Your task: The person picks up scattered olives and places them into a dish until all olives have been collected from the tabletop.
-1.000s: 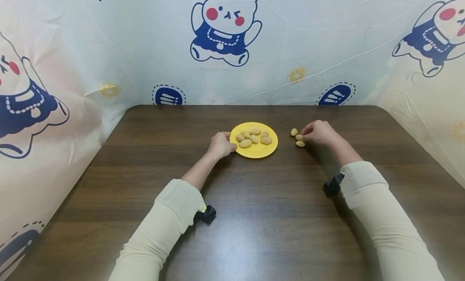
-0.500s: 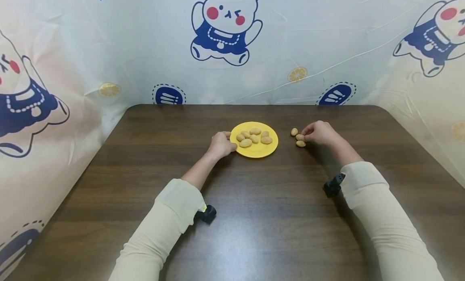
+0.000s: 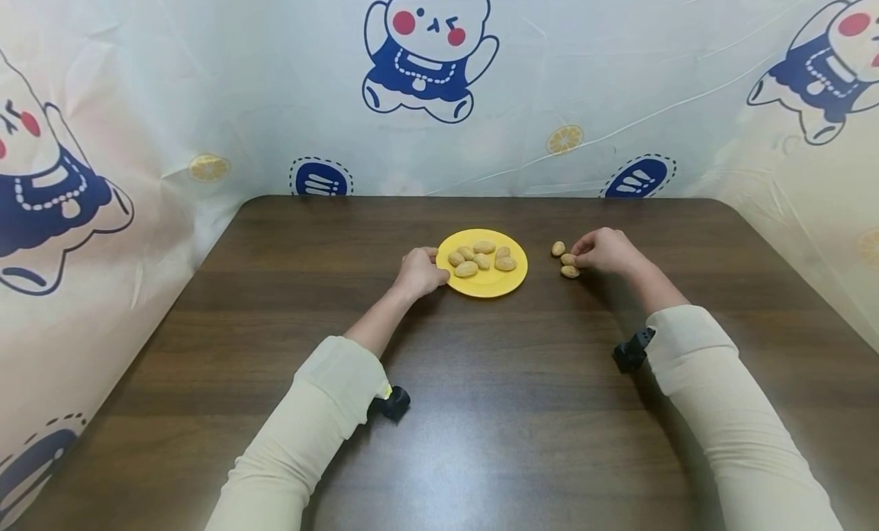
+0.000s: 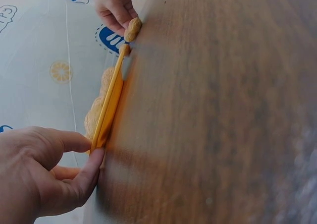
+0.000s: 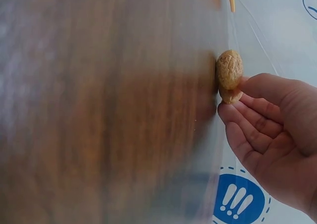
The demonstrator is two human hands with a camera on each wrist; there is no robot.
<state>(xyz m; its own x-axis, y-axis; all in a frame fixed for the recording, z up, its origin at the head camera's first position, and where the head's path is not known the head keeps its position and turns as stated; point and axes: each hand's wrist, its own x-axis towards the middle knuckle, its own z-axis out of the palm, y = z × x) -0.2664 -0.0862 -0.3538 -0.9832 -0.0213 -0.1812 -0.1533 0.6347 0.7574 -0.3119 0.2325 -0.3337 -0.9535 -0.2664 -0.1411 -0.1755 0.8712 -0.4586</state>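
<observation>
In the head view a round yellow plate lies toward the back of the table with several unshelled peanuts on it. My left hand pinches the plate's left rim, thumb on one face and fingers on the other, as the left wrist view shows. To the right of the plate, a small cluster of 3 peanuts rests on the wood. My right hand pinches the middle peanut of these between thumb and fingertips. In the right wrist view a nearer peanut partly hides the pinched one.
The dark wooden table ends at a back edge against a pale printed curtain, which also runs along both sides. Small black cameras, one on the left wrist and one on the right, hang below the cuffs.
</observation>
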